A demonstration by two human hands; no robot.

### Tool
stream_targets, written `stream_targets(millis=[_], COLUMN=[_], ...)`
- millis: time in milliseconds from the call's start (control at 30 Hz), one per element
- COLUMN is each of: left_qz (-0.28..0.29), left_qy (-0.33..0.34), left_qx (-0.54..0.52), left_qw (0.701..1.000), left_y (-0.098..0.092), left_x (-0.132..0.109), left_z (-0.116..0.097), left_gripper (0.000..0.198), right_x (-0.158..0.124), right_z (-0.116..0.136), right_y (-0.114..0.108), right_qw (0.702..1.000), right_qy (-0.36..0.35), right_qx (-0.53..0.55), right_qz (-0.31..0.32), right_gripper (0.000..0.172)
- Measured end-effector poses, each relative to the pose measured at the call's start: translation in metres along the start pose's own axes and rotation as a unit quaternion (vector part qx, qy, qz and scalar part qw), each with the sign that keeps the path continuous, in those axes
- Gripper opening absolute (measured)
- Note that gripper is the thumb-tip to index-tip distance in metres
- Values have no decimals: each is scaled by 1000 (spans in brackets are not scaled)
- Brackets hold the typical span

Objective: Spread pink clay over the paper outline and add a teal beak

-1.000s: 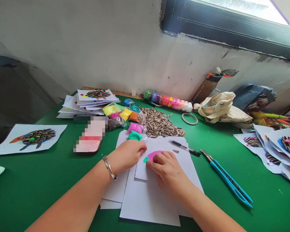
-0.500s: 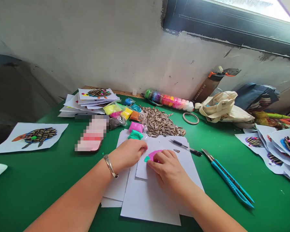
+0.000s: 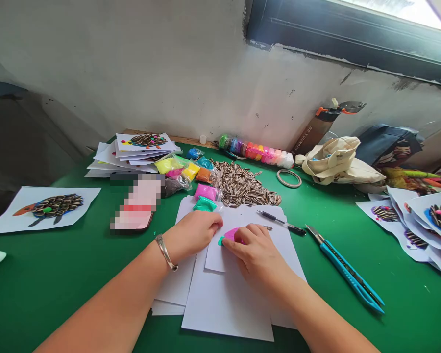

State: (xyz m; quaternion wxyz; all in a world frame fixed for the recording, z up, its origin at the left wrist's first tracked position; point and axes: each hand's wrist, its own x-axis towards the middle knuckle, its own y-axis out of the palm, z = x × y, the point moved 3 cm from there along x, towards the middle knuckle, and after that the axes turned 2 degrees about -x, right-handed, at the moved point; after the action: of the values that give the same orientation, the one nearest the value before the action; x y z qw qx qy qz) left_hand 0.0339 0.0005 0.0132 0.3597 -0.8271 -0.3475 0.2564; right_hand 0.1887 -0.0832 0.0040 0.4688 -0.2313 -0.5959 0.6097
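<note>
A small white sheet (image 3: 215,257) lies on larger white paper (image 3: 228,309). On it are a flat magenta clay patch (image 3: 231,234) and a small teal clay piece (image 3: 221,241) at its left. My right hand (image 3: 255,247) rests over the magenta patch, a fingertip pressing at the teal piece's edge. My left hand (image 3: 198,233), with a silver bracelet at the wrist, is curled at the small sheet's upper left; what its fingers hold, if anything, is hidden. A black pen (image 3: 281,222) and a seed lie just beyond my right hand.
Behind the paper are a sunflower seed pile (image 3: 242,184), clay bags (image 3: 206,191) and a tape ring (image 3: 289,178). A blue cutter (image 3: 347,269) lies right, its blade out. A pixelated phone (image 3: 137,203), a turtle picture (image 3: 55,208) and stacked pictures (image 3: 143,142) are left.
My right index fingertip has shifted slightly over the teal piece, covering more of it. My left hand stays in nearly the same place. The whole view has moved a little.
</note>
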Motion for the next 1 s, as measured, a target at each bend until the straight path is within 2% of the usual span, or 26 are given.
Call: stream_targets(millis=[500,767,1000], left_qz=[-2,-1,-3], left_qy=[-6,-5,-2], left_qx=[-2,-6,-4], left_qw=[1000,1000,1000], left_y=[-1,0,0], left_x=[-1,-1,0], left_z=[-3,-1,0], left_gripper=[25,24,25], right_x=[5,2,3], right_z=[-3,-12,-4], right_y=[7,7,10], right_qw=[998,998,998], right_qy=[-4,22,-12], right_qx=[-51,22,-22], right_qz=[-24,-62,-61], right_gripper=[33,35,32])
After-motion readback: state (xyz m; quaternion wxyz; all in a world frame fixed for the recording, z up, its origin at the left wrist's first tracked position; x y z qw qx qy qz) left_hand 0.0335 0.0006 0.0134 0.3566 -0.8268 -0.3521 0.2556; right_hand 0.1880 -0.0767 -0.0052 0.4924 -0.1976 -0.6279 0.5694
